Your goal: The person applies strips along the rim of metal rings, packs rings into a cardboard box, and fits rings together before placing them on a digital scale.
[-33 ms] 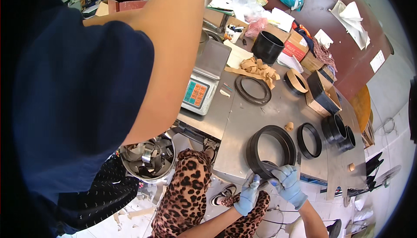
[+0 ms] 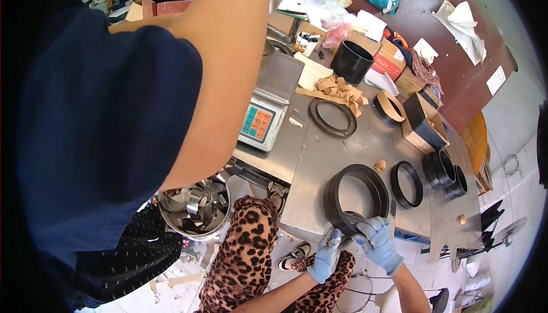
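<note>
On the near edge of the metal table stands a large, wide black ring (image 2: 372,180), its open middle facing up. My left hand (image 2: 324,259), in a light blue glove, grips the ring's near rim with fingers closed. Beside it my right hand (image 2: 379,245), gloved the same, is closed on that rim a little to the right. The fingertips of both hands almost meet, and they partly hide the rim there. A thinner black ring (image 2: 418,186) and a small tan roll (image 2: 380,166) are near the right hand.
At left a person's bare arm (image 2: 228,73) and navy sleeve (image 2: 131,113) reach across, beside a scale (image 2: 260,123). A flat ring (image 2: 314,117), crumpled brown paper (image 2: 337,90), a black cylinder (image 2: 352,64) and more rings (image 2: 436,171) lie farther back. A scrap bucket (image 2: 227,210) stands below.
</note>
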`<state>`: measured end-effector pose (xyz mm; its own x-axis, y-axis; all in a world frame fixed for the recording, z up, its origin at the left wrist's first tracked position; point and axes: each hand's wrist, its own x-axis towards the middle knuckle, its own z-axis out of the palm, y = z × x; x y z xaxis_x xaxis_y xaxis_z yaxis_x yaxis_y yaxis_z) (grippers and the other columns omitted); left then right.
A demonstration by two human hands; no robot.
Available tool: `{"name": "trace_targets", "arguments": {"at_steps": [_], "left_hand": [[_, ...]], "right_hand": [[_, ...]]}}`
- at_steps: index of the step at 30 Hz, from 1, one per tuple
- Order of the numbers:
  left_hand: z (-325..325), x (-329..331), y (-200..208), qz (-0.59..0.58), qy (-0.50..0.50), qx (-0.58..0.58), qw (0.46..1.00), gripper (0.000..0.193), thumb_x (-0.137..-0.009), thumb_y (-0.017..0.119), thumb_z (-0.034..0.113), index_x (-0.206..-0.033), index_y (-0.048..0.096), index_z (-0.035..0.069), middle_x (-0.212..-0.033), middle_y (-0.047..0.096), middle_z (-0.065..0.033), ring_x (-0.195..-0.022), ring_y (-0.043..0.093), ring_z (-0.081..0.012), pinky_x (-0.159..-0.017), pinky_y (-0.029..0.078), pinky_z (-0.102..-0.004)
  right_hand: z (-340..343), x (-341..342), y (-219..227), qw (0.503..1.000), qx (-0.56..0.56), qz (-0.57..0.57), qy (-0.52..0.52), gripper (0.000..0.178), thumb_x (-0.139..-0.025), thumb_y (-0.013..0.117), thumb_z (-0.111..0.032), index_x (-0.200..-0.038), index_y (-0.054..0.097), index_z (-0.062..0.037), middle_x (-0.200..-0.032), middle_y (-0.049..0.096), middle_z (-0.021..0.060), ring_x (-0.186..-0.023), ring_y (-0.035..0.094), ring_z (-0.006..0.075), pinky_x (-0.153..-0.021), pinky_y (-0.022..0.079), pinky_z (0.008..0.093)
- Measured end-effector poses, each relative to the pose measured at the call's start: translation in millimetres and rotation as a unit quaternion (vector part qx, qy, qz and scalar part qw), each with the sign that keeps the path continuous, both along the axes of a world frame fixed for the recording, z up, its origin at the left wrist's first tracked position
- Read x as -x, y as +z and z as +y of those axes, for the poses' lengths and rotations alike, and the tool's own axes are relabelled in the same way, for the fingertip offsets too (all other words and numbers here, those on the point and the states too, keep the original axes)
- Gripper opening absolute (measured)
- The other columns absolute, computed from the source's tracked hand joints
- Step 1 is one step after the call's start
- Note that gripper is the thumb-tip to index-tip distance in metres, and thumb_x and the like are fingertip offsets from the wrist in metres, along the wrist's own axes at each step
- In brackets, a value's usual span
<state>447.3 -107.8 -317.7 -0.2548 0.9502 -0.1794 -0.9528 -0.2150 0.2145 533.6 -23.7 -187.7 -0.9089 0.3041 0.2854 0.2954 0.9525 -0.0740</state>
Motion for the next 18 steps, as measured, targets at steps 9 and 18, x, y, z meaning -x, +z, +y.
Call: {"name": "trace_targets", "arguments": {"at_steps": [9, 18], "left_hand": [[-2, -2, -2, 0.004, 0.014, 0.016, 1.0, 0.035, -0.102, 0.045, 0.015, -0.134, 0.044, 0.003, -0.127, 0.056, -0.0117, -0.115, 0.056, -0.0233, -0.103, 0.045, -0.041], [-6, 3, 34, 0.057, 0.032, 0.033, 0.997, 0.038, -0.096, 0.057, 0.015, -0.13, 0.045, 0.005, -0.12, 0.058, -0.0077, -0.11, 0.057, -0.0203, -0.101, 0.045, -0.0385]], "right_hand": [[-1, 4, 2, 1.0, -0.012, -0.02, 0.002, 0.029, -0.08, 0.068, -0.02, -0.104, 0.057, -0.008, -0.095, 0.055, 0.0103, -0.084, 0.051, 0.0306, -0.079, 0.039, 0.0423], [33, 22, 36, 0.993, 0.111, 0.014, 0.037, 0.038, -0.081, 0.065, -0.017, -0.117, 0.058, -0.0073, -0.114, 0.059, 0.0117, -0.102, 0.054, 0.0329, -0.094, 0.038, 0.0415]]}}
